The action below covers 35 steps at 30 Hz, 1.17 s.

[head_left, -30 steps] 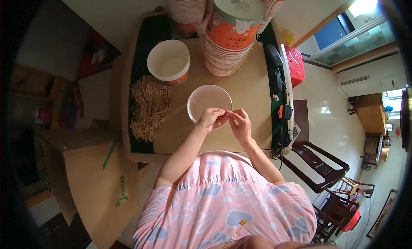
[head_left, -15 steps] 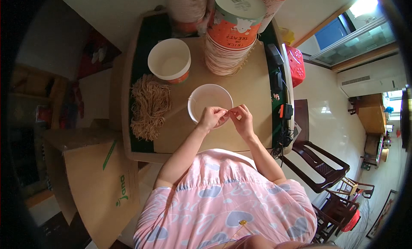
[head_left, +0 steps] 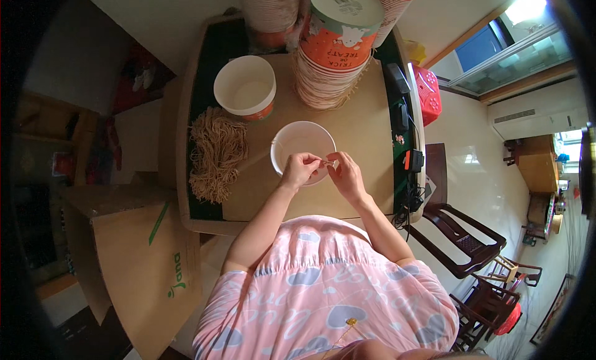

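A white paper bucket (head_left: 298, 136) stands mouth up in front of me. A thin light strand shows at its left rim. Over the near right part of the rim, my left hand (head_left: 299, 170) pinches thumb against fingers on a thin beige cord (head_left: 328, 162). My right hand (head_left: 347, 177) meets it there, its fingertips closed on the same cord. The cord's knot or end is too small to make out. A bundle of beige cords (head_left: 217, 154) lies to the left.
Beyond is another open bucket (head_left: 245, 86), beside a tall stack of orange printed buckets (head_left: 338, 43) with cords hanging round it. Black chargers and cables (head_left: 412, 161) line the table's right edge. A cardboard box (head_left: 139, 260) stands left, a dark wooden chair (head_left: 459, 236) right.
My right fingers have shifted slightly up and to the left, and the cord between my fingertips shows more. The bucket has moved a touch left.
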Available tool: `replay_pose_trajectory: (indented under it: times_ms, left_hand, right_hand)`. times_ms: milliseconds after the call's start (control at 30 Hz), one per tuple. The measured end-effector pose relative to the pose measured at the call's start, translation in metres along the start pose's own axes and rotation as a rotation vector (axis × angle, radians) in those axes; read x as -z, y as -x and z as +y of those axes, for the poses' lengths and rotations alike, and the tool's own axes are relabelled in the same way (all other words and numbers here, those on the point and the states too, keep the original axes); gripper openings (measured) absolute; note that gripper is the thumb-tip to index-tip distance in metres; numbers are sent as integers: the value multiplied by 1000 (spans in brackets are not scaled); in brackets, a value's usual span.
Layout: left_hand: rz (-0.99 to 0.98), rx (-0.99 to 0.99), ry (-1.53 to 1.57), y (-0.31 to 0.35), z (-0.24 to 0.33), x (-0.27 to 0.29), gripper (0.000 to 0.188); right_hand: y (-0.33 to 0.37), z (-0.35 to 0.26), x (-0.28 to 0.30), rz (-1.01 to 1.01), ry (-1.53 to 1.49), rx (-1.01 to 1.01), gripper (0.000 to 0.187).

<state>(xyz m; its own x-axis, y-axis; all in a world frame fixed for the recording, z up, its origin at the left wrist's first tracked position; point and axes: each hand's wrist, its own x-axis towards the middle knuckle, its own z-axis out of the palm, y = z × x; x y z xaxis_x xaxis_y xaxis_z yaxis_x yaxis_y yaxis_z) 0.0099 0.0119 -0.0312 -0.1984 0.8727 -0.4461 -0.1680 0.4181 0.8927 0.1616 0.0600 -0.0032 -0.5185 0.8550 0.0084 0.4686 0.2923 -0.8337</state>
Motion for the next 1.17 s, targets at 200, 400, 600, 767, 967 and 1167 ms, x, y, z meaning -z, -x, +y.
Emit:
replay_pose_trajectory:
  times_ms: [200,400,600,767,967,1167]
  left_hand:
    - [4,52,15,0,-3,2,8]
    - [0,58,15,-1,-9,1,8]
    - [1,91,5,1,-9,1,8]
    - [5,103,-7,3,-5,0,8]
    - [-41,-65,29,3,-14,-2,7]
    - [-89,-79,43,10,-5,-1,7]
  right_hand:
    - [-4,12,-7,11,51,108,10]
    - [-4,13,-7,-44,90,71,6]
    - [-3,8,-4,-52,86,79,7]
    - [-3,10,-4,-41,78,114,8]
    - [-3,19,-7,5,132,161,11]
    - [-2,25,-8,23,77,201,12]
